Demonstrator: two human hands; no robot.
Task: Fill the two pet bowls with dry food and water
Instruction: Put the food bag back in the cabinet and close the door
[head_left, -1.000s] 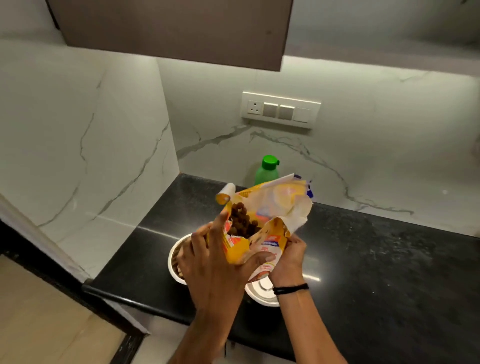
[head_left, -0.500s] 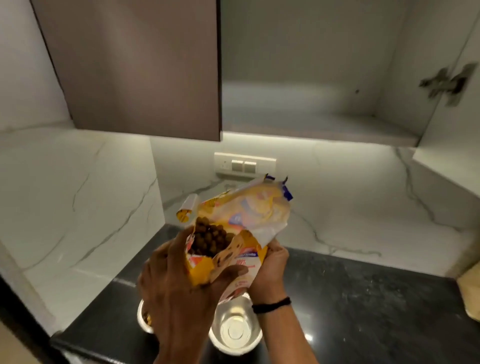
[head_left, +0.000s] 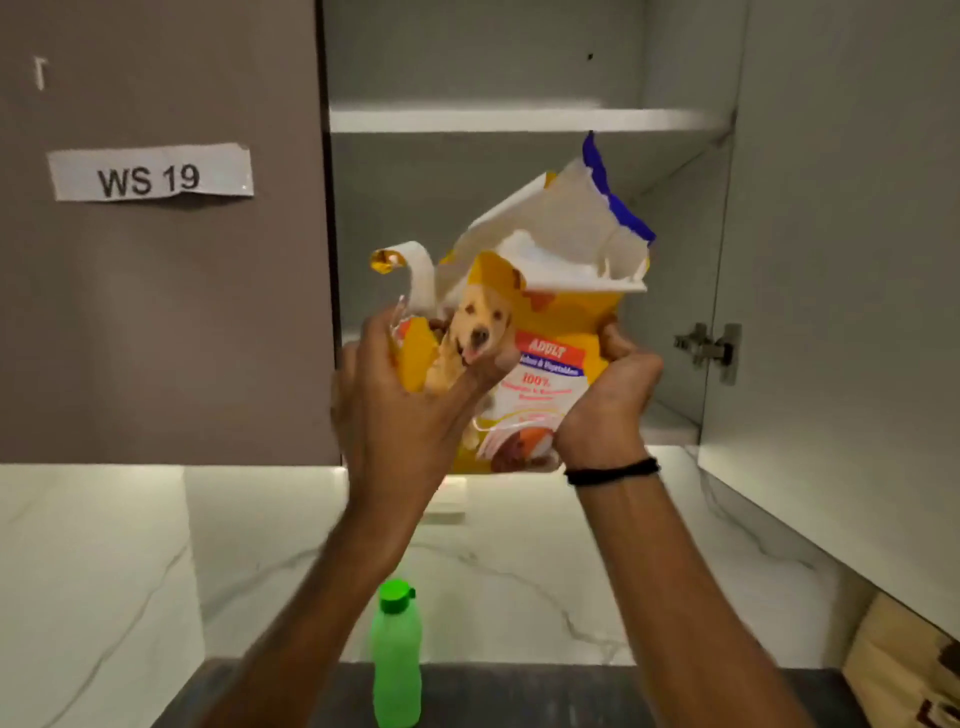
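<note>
Both hands hold a yellow dog food bag (head_left: 540, 358) with a torn-open white top, raised upright in front of the open wall cupboard (head_left: 519, 119). My left hand (head_left: 405, 415) grips the bag's left side over the printed dog. My right hand (head_left: 608, 400), with a black band at the wrist, cups its lower right corner. A green water bottle (head_left: 396, 660) with its cap on stands on the dark counter (head_left: 519, 696) below, between my forearms. The two bowls are out of view.
The cupboard's right door (head_left: 841, 312) hangs open with its hinge showing. The left door (head_left: 156, 260) is shut and bears a paper label reading WS 19. A marble backsplash (head_left: 519, 571) runs behind the counter. A tan object (head_left: 904, 670) sits at the far right.
The bag has gone up from above the bowls to cupboard height, held by both hands. My view has tilted upward, so the bowls have dropped out of sight and the bottle shows again.
</note>
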